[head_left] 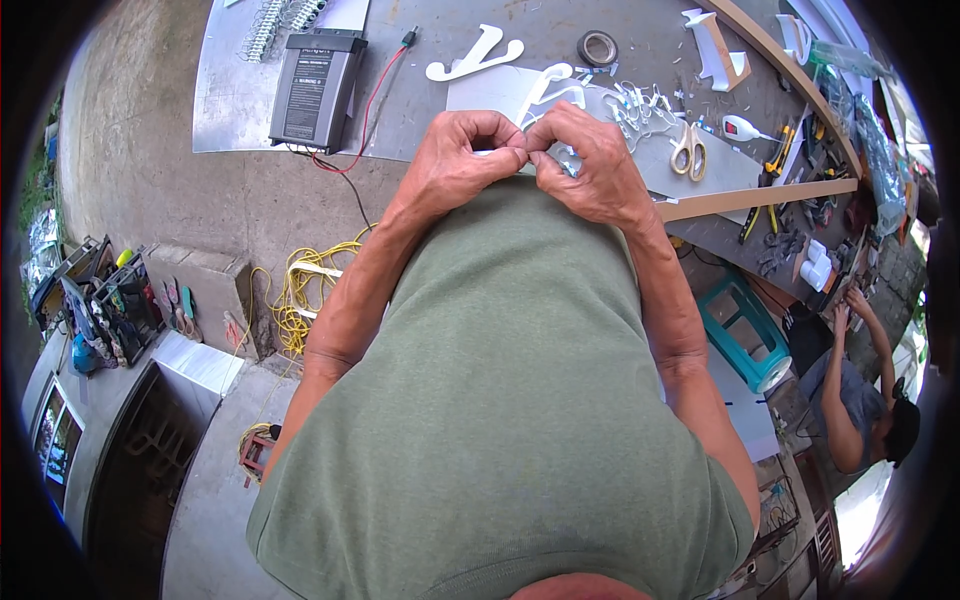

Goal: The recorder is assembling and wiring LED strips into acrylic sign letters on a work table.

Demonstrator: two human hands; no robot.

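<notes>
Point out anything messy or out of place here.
The yellow cord lies in a loose tangle on the ground at left, untidy and perhaps easy to trip on. On the table, white wires are jumbled beside the scissors. No spill stands out.

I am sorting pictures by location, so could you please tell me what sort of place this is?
It looks like a small workshop, perhaps a makeshift one: scissors and yellow-and-black tools lie on the table, and a tangled yellow cord lies on the ground.
</notes>
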